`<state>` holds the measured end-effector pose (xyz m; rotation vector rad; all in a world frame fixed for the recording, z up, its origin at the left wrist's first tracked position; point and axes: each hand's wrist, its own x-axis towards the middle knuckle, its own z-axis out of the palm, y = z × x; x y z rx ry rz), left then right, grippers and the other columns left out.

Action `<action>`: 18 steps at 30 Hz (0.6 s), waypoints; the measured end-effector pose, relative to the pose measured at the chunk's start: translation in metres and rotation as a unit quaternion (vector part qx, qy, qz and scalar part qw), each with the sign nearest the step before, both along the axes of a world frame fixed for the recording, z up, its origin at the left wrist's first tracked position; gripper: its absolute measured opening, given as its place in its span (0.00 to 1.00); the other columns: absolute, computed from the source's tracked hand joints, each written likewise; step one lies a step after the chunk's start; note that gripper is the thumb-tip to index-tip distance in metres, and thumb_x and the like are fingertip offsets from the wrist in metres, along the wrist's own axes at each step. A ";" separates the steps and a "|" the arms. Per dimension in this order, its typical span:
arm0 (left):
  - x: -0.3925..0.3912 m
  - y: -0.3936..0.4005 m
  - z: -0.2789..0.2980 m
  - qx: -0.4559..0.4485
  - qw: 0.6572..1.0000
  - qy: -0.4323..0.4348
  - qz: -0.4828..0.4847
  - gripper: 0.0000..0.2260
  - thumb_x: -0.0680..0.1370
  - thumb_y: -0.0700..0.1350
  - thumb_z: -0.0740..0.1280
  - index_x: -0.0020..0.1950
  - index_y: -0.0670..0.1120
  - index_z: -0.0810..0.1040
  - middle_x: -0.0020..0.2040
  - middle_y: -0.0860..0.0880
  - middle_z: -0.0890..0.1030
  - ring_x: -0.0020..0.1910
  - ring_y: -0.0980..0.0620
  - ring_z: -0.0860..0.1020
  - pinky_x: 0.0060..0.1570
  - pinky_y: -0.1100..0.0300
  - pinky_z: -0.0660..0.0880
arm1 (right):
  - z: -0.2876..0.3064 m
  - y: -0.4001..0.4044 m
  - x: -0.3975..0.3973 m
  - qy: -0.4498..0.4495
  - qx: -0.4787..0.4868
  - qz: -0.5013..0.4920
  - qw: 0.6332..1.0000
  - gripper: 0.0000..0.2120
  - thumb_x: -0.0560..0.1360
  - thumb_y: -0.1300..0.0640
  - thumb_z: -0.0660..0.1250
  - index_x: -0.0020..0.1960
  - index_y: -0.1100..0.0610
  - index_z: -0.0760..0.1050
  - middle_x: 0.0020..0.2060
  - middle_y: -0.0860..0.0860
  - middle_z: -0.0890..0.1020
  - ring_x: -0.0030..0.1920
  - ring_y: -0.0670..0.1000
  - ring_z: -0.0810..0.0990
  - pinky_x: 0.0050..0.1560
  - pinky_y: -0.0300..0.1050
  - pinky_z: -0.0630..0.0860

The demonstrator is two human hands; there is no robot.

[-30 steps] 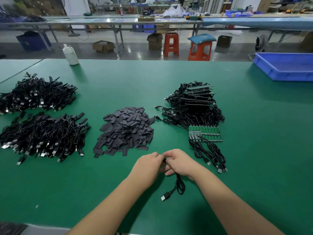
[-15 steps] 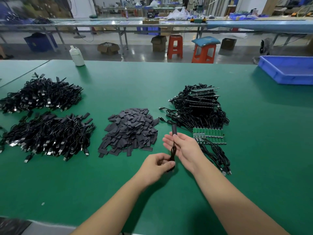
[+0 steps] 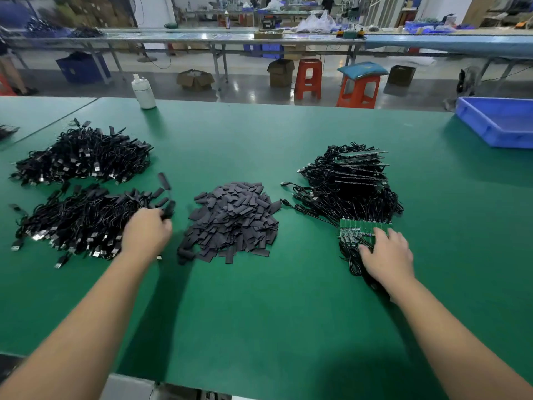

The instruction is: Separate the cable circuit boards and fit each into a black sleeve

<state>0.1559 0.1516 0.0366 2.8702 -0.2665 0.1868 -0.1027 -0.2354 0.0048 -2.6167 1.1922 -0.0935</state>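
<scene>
Starting from the left of the desk (image 3: 259,327): two big heaps of finished cables (image 3: 83,217), already sleeved as far as I could tell. The person's left hand (image 3: 146,232) was at the near heap's right edge, fingers curled around a sleeved cable end (image 3: 168,210), so that grip was clenched on it, looked like they were dropping it off with the done ones.

Middle of the desk sat the pile of black sleeves (image 3: 233,220), untouched by either hand.

Further right, the tangle of unprocessed cables (image 3: 349,186), with a strip of green circuit boards (image 3: 357,228) at its near edge, boards joined side by side. The right hand (image 3: 386,255) lay over the strip's right end, fingers spread and fairly straight, a released grip resting on it, not pinching yet, though the fingertips were a bit blurry.

So: between units. Next move would need one board snapped off cleanly, then a sleeve grabbed. The looped cords under that hand could snag. A white bottle (image 3: 143,92) and blue tray (image 3: 496,122) stood well clear.
</scene>
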 end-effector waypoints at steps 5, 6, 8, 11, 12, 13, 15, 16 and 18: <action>0.037 0.042 -0.009 0.139 0.985 0.027 0.100 0.09 0.79 0.47 0.66 0.48 0.42 0.77 0.48 0.42 0.78 0.47 0.40 0.76 0.43 0.51 0.77 | -0.003 -0.010 -0.007 -0.016 0.112 -0.033 0.993 0.32 0.79 0.47 0.66 0.77 0.58 0.59 0.70 0.59 0.73 0.62 0.60 0.77 0.61 0.58 0.76; 0.040 0.045 -0.012 0.137 0.984 0.038 0.105 0.10 0.79 0.48 0.66 0.51 0.41 0.77 0.50 0.41 0.78 0.51 0.39 0.75 0.45 0.49 0.77 | -0.003 -0.010 -0.007 -0.023 0.117 -0.034 0.992 0.32 0.79 0.47 0.67 0.77 0.58 0.60 0.70 0.58 0.73 0.60 0.60 0.79 0.59 0.58 0.78; 0.040 0.045 -0.016 0.127 0.984 0.044 0.118 0.12 0.79 0.49 0.67 0.55 0.41 0.78 0.54 0.39 0.77 0.56 0.38 0.73 0.47 0.47 0.75 | -0.004 -0.010 -0.009 -0.044 0.128 -0.042 0.990 0.31 0.78 0.48 0.68 0.76 0.57 0.62 0.69 0.57 0.74 0.60 0.59 0.78 0.58 0.56 0.77; 0.038 0.039 -0.018 0.140 0.985 -0.039 0.095 0.10 0.77 0.46 0.68 0.54 0.41 0.79 0.53 0.38 0.77 0.54 0.37 0.73 0.50 0.47 0.73 | -0.004 -0.012 -0.008 -0.086 0.154 -0.069 0.982 0.30 0.77 0.49 0.70 0.74 0.57 0.65 0.61 0.57 0.78 0.57 0.58 0.78 0.55 0.53 0.77; 0.036 0.037 -0.019 0.129 0.985 -0.080 0.079 0.09 0.76 0.44 0.68 0.52 0.40 0.80 0.52 0.37 0.78 0.52 0.36 0.74 0.49 0.47 0.73 | -0.004 -0.012 -0.008 -0.092 0.159 -0.073 0.980 0.30 0.76 0.49 0.71 0.73 0.58 0.67 0.56 0.56 0.79 0.53 0.56 0.79 0.51 0.51 0.77; 0.033 0.032 -0.019 0.108 0.986 -0.113 0.061 0.08 0.75 0.42 0.68 0.51 0.39 0.80 0.51 0.36 0.78 0.50 0.36 0.74 0.47 0.47 0.73 | -0.003 -0.011 -0.008 -0.094 0.165 -0.073 0.979 0.28 0.76 0.48 0.72 0.71 0.58 0.70 0.50 0.54 0.80 0.47 0.55 0.79 0.46 0.48 0.76; 0.026 0.017 -0.019 0.055 0.988 -0.142 0.015 0.08 0.75 0.39 0.68 0.52 0.37 0.81 0.50 0.35 0.79 0.46 0.37 0.75 0.42 0.48 0.73 | -0.003 -0.009 -0.007 -0.092 0.183 -0.072 0.976 0.22 0.76 0.49 0.72 0.66 0.57 0.75 0.41 0.49 0.78 0.41 0.52 0.77 0.42 0.46 0.74; 0.021 0.005 -0.019 0.029 0.990 -0.136 -0.007 0.09 0.76 0.39 0.67 0.53 0.38 0.82 0.50 0.37 0.79 0.45 0.39 0.75 0.40 0.50 0.73 | -0.003 -0.008 -0.005 -0.089 0.194 -0.070 0.974 0.19 0.76 0.49 0.72 0.63 0.56 0.77 0.42 0.49 0.79 0.43 0.51 0.78 0.46 0.48 0.76; 0.006 -0.025 -0.019 -0.018 0.994 -0.088 -0.062 0.10 0.78 0.41 0.65 0.57 0.44 0.82 0.53 0.42 0.81 0.42 0.47 0.77 0.37 0.56 0.74 | -0.005 -0.006 -0.002 -0.091 0.217 -0.067 0.970 0.13 0.76 0.53 0.71 0.59 0.55 0.79 0.49 0.50 0.82 0.50 0.53 0.80 0.56 0.53 0.78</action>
